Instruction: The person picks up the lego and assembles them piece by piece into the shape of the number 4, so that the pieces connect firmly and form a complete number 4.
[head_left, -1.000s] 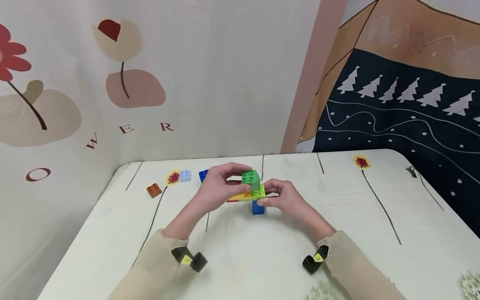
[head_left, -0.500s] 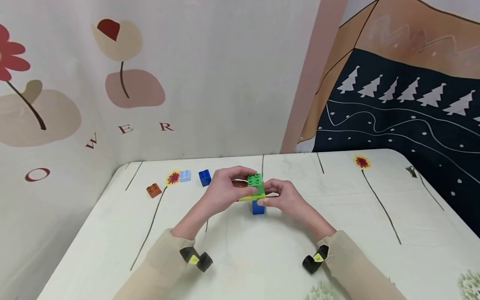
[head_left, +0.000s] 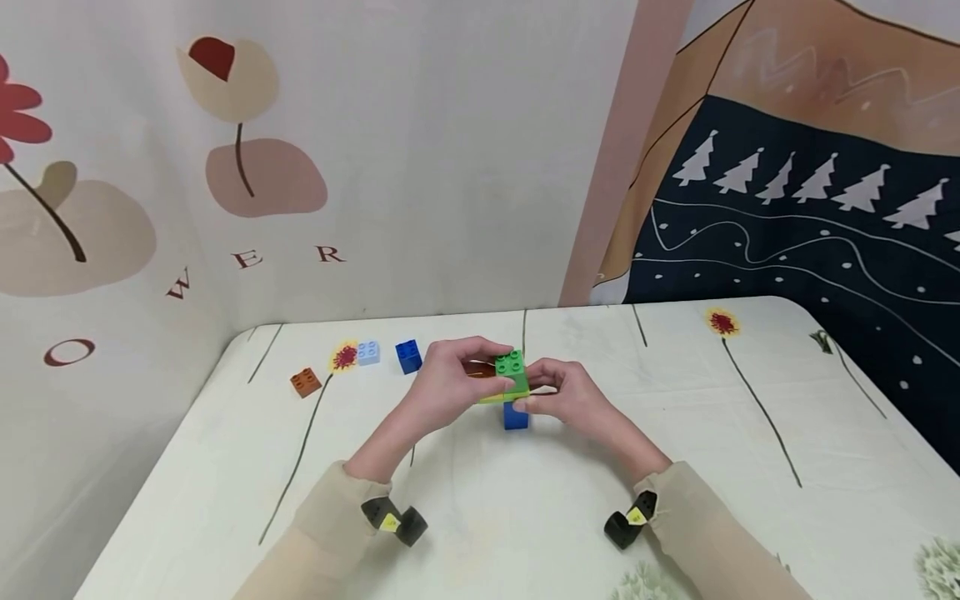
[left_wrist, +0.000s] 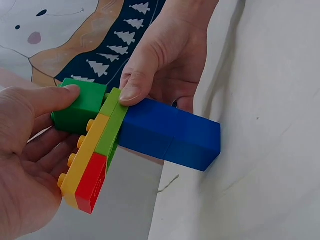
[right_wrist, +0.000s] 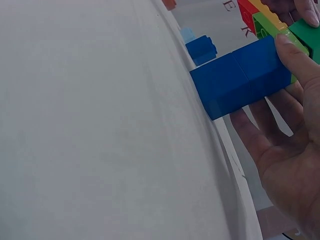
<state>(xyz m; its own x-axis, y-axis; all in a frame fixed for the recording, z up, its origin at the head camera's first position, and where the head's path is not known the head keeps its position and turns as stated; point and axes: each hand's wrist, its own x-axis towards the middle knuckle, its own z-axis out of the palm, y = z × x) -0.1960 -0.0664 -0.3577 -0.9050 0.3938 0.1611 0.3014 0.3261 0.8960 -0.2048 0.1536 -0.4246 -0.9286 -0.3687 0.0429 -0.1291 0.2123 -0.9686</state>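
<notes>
In the head view my left hand [head_left: 448, 385] pinches a green building brick [left_wrist: 82, 106] between thumb and fingers. That brick sits at the top of a stack, over the end of a lime-green piece [left_wrist: 111, 120]; a sliver of stud shows between them. Yellow [left_wrist: 87, 162] and red [left_wrist: 91, 182] pieces stick out to the left. Beneath stand two joined blue bricks [right_wrist: 240, 77], upright on the table. My right hand [head_left: 566, 392] grips the stack from the right, its thumb where lime meets blue. The left hand hides part of the yellow and red pieces in the head view.
Left of the hands on the white cloth-covered table [head_left: 480, 517] lie a dark blue brick [head_left: 408, 357], a light blue brick [head_left: 368, 353] and an orange-brown brick [head_left: 305, 382]. A printed curtain [head_left: 450, 167] hangs behind the table's back edge.
My left hand has moved right and slightly down, bringing the green brick over the lime-green end of the stack. The dark blue brick behind it is now fully visible. My right hand keeps its place.
</notes>
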